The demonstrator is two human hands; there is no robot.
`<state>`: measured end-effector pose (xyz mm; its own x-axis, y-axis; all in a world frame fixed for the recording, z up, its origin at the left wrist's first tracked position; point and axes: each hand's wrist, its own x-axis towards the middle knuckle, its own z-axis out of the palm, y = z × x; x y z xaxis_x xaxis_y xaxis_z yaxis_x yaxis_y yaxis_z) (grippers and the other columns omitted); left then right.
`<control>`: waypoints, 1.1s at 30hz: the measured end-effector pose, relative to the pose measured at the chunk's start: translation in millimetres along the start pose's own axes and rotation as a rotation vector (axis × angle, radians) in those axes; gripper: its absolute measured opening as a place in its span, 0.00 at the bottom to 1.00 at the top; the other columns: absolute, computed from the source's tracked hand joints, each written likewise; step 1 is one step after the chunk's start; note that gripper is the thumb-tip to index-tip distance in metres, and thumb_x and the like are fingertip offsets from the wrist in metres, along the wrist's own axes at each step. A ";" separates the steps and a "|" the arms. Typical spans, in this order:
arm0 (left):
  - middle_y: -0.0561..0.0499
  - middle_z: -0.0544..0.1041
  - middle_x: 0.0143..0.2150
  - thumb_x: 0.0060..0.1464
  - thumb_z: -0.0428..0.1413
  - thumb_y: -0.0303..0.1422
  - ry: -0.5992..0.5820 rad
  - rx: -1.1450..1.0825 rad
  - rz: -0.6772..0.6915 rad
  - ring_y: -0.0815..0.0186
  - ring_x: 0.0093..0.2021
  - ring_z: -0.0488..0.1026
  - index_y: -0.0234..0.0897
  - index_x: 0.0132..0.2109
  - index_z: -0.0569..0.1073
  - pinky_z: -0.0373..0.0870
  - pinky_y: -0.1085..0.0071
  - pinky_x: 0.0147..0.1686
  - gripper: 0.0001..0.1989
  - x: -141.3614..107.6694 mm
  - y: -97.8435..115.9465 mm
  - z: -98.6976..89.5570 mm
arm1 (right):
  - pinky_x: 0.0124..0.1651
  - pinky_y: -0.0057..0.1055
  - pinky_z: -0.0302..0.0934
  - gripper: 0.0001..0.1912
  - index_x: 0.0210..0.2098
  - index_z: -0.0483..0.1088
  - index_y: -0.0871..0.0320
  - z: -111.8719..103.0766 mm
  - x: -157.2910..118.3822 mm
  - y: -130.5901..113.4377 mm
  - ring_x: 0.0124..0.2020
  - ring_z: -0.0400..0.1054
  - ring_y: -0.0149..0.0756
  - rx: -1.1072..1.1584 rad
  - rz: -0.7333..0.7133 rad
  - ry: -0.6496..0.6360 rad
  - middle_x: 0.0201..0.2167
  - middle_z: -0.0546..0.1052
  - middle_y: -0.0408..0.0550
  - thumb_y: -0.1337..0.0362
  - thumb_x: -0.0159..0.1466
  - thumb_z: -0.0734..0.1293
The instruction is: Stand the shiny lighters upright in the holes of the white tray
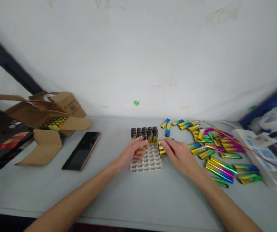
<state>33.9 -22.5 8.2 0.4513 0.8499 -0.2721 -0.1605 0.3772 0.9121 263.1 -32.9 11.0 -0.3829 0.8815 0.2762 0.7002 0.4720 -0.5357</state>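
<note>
My left hand (135, 150) is closed around a gold lighter (139, 150) whose metal top pokes up above the fingers. It hovers over the left part of a white tray (146, 166) with rows of small pockets. Dark-topped gold lighters (150, 137) stand upright in the tray's far rows; the near pockets are bare. At the tray's right edge, my right hand (178, 153) has its thumb and fingers bent together on a gold lighter (162, 153) in a small group lying there. The hand partly hides this group.
Loose shiny coloured lighters (222, 169) lie spread over the right of the table, beside a white power strip (261, 158) and a thin red-yellow wire (247, 149). A black-screened phone (81, 151) lies to the left. Behind it an open cardboard box (40, 141) holds more lighters. A wall borders the back.
</note>
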 end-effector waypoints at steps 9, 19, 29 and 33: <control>0.63 0.49 0.13 0.53 0.58 0.60 0.222 0.170 0.135 0.77 0.14 0.45 0.41 0.20 0.55 0.42 0.77 0.14 0.32 1.9 -0.8 6.0 | 0.36 0.33 0.57 0.24 0.37 0.69 0.54 5.9 -1.3 -5.1 0.33 0.74 0.40 -0.020 -0.022 -0.015 0.31 0.79 0.46 0.49 0.79 0.50; 0.62 0.52 0.13 0.55 0.58 0.49 0.209 0.137 0.127 0.76 0.13 0.45 0.41 0.22 0.58 0.42 0.78 0.12 0.24 2.0 -4.7 0.9 | 0.35 0.32 0.57 0.24 0.34 0.67 0.53 10.5 0.9 -1.0 0.32 0.73 0.39 -0.020 -0.018 -0.020 0.29 0.77 0.46 0.51 0.79 0.51; 0.60 0.56 0.21 0.59 0.58 0.57 -0.070 0.011 0.194 0.75 0.18 0.53 0.38 0.26 0.61 0.55 0.79 0.14 0.29 -13.6 28.7 -4.2 | 0.37 0.32 0.60 0.21 0.38 0.71 0.54 10.8 1.6 -2.5 0.34 0.75 0.39 -0.010 -0.021 -0.051 0.31 0.79 0.46 0.52 0.79 0.53; 0.65 0.52 0.20 0.63 0.57 0.54 0.095 0.002 0.284 0.77 0.17 0.44 0.41 0.36 0.62 0.50 0.84 0.13 0.23 -19.5 42.2 -6.5 | 0.39 0.32 0.63 0.17 0.47 0.73 0.54 11.4 1.8 -2.6 0.36 0.77 0.40 0.009 -0.058 -0.062 0.37 0.82 0.47 0.53 0.78 0.56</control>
<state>12.6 -20.8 50.0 0.3039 0.9521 -0.0331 -0.2673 0.1185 0.9563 253.7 -32.7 3.8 -0.4595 0.8500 0.2575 0.6703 0.5221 -0.5274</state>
